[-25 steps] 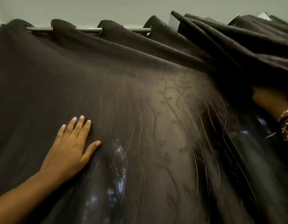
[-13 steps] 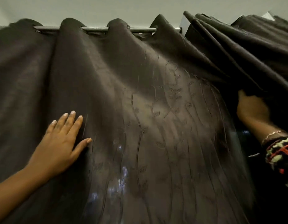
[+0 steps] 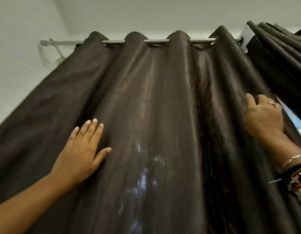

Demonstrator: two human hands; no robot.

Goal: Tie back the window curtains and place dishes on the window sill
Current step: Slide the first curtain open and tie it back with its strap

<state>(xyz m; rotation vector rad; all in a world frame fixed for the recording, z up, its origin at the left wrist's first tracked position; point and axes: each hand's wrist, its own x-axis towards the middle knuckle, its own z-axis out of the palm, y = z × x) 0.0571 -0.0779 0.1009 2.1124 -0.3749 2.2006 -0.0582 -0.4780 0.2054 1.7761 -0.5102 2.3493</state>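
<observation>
A dark brown curtain (image 3: 154, 107) hangs in folds from a metal rod (image 3: 156, 41) and fills most of the view. My left hand (image 3: 82, 149) lies flat against the cloth at lower left, fingers straight and spread. My right hand (image 3: 262, 115) grips the curtain's right edge, fingers curled round the fold, a ring on one finger. A second dark curtain (image 3: 281, 53) is bunched at the upper right. No dishes or window sill are in view.
A pale wall (image 3: 28, 48) rises at the left, with the rod's bracket (image 3: 50, 46) fixed to it. A sliver of bright window (image 3: 296, 122) shows past the curtain's right edge. Bracelets circle my right wrist (image 3: 294, 159).
The curtain has been drawn left and now hangs straighter. My right hand came out from behind the cloth and holds its edge. My left hand stays flat on the cloth.
</observation>
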